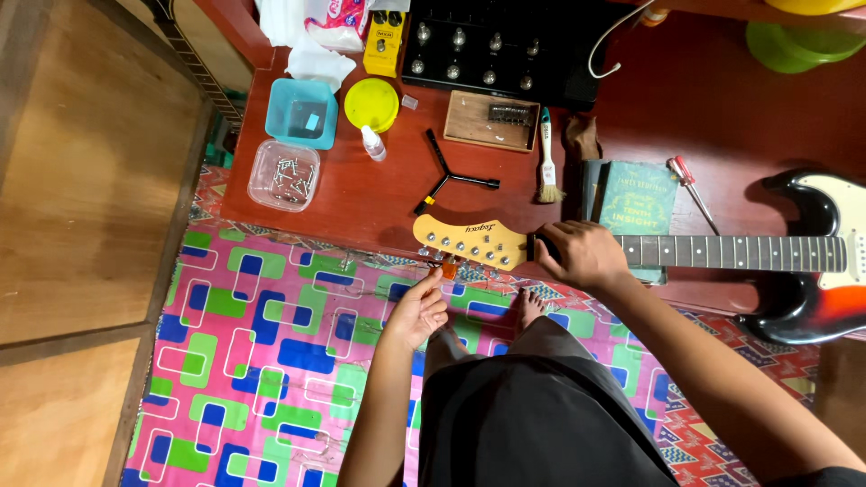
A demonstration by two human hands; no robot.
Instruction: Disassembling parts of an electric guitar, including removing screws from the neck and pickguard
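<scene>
Green book [639, 200] beside guitar neck [731, 252].

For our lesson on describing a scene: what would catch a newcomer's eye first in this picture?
First, the electric guitar lying across the red table, its pale headstock jutting over the near edge. The right hand grips the neck by the headstock, while the left hand pinches a tuning peg from below. Beneath lies a bright patterned mat of blue and green blocks.
</scene>
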